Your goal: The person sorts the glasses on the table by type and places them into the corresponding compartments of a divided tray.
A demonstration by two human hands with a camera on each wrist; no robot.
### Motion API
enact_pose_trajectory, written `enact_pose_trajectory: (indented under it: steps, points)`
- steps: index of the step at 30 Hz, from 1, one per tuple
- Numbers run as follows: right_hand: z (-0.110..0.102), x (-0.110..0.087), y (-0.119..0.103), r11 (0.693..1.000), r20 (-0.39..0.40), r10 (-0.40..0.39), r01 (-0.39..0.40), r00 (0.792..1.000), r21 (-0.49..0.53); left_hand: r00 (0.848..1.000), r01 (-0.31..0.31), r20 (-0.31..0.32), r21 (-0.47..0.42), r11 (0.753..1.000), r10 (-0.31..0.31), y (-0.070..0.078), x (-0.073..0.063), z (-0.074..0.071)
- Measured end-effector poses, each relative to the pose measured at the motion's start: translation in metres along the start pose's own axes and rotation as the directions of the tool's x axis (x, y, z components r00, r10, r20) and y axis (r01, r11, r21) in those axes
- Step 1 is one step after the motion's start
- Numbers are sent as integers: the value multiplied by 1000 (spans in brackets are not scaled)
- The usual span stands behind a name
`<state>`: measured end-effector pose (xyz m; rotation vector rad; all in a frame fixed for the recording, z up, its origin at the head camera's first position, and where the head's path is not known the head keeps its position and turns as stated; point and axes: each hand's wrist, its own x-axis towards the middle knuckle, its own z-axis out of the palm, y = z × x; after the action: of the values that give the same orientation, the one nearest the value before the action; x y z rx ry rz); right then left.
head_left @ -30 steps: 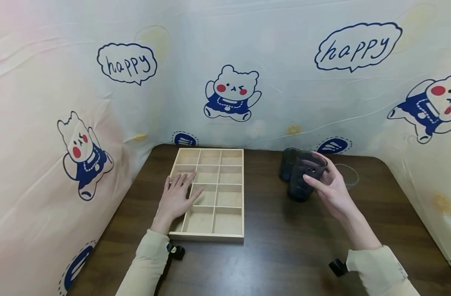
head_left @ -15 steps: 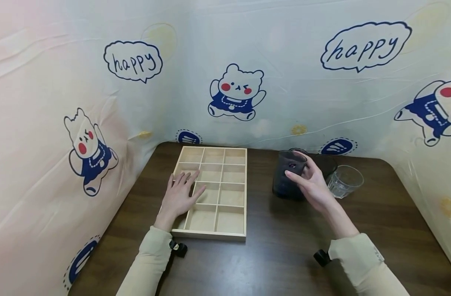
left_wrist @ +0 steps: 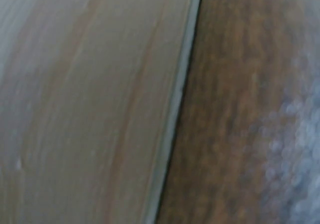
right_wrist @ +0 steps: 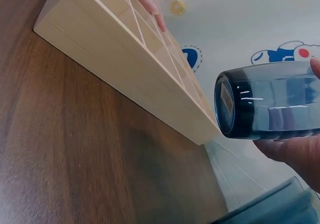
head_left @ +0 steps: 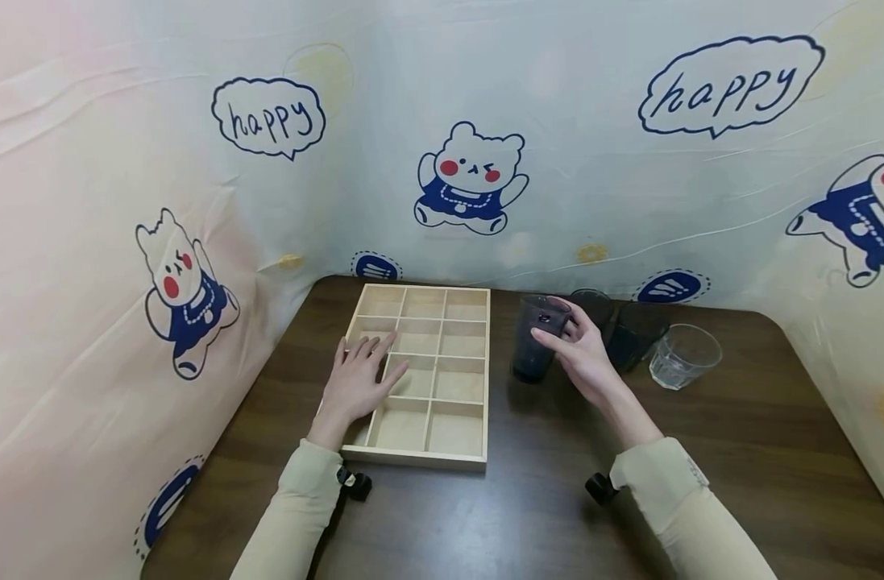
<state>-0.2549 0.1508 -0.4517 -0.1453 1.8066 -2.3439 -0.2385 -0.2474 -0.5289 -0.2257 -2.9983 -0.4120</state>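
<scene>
My right hand [head_left: 585, 358] grips a dark blue glass tumbler [head_left: 537, 346] around its side. In the right wrist view the tumbler [right_wrist: 275, 102] is clear of the table, its thick base and a barcode label showing. My left hand [head_left: 356, 385] lies with spread, fairly straight fingers on the left part of a pale wooden compartment box [head_left: 420, 460]. The box stands just left of the tumbler, and its compartments in sight hold nothing. In the left wrist view only a blurred wooden surface [left_wrist: 100, 104] beside the table appears.
Two more dark glasses, a nearer one [head_left: 633, 337] and one farther back [head_left: 591, 301], stand behind my right hand. A clear glass [head_left: 684, 358] is at their right. Printed cloth [head_left: 558, 161] hangs along the back and sides of the brown table [head_left: 529, 499].
My right hand has carried the tumbler left toward the box, uncovering the other dark glasses and the clear glass. My left hand stays on the box. The head view has shifted slightly.
</scene>
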Motion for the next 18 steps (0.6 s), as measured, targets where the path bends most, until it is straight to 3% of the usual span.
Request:
enact_pose_trajectory:
  steps: [11,18]
  points:
    - [15,29,2,994,-21,23,-25,1000,-103,1000,10,13,12,1000,-10,-1,-1,-4]
    - [23,50,6,983,-69,-3,-10,998,-182,1000,5,19,5,1000,-5,1,0,-1]
